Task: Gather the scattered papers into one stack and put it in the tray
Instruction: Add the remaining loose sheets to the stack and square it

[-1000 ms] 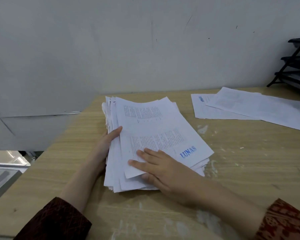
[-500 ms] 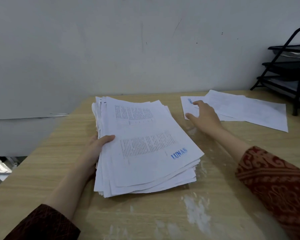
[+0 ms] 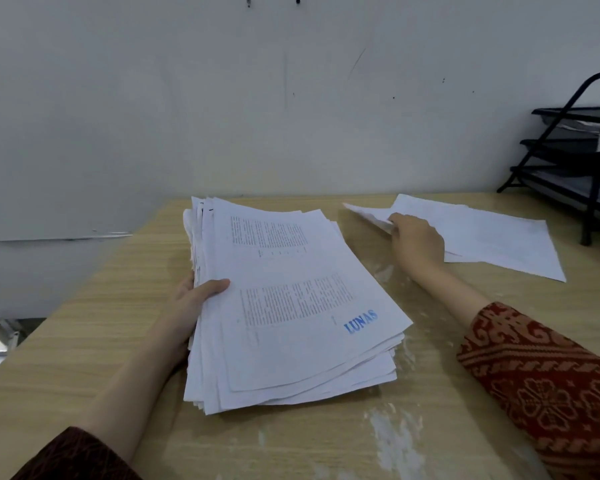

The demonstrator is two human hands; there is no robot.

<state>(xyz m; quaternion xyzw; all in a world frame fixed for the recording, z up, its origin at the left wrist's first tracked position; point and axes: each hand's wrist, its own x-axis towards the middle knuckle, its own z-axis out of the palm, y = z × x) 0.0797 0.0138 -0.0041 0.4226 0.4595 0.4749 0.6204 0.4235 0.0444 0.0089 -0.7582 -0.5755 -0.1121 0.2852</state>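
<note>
Inventory, L to R, w/ notes on doing the pickup well.

1. Left hand [image 3: 194,303]: at stack's left edge, thumb on top, fingers hidden under or behind the sheets. Grip clamped on the edge, it seems. Advice: hold it there as an anchor so the pile doesn't slide.

2. Stack [image 3: 291,306]: thick, ragged, fanned at near and left edges; top page has blue "LUNAS" stamp. Sits mid tabletop [image 3: 84,341], well apart from tray. Needs squaring before transfer, else corners may snag.

3. Right hand [image 3: 417,242]: fingers curled on the near-left corner of a loose sheet [image 3: 368,213], corner raised off the surface. Grip pinching that sheet; exact finger placement can't tell.

4. Other sheet [image 3: 492,237]: flat, overlapping the first. Judgement: lift slowly or slide both together, since the overlap could drag or crease. Lay them face-aligned on the stack.

5. Tray [image 3: 568,178]: black tiered rack, far right by wall; some paper seems already inside. Stack not yet in it.
</note>
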